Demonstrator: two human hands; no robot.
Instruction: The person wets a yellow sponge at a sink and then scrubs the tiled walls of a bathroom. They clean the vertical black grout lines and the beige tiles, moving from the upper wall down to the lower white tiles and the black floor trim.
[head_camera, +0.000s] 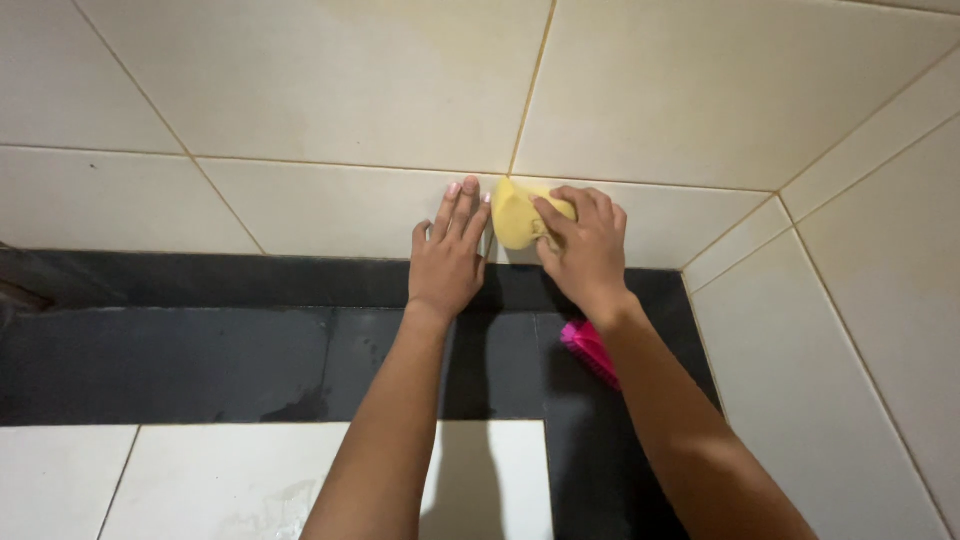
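My right hand (590, 250) grips a yellow sponge (518, 218) and presses it against the cream wall tiles (330, 205) low on the wall, near a vertical grout line. My left hand (450, 255) lies flat against the same tile just left of the sponge, fingers together and pointing up, holding nothing. Both forearms reach up from the bottom of the view.
A pink scrubbing brush (588, 350) lies on the black floor tiles (200, 350), partly hidden under my right forearm. White floor tiles (200, 480) are nearest me. A second tiled wall (860, 320) meets the first in a corner at the right.
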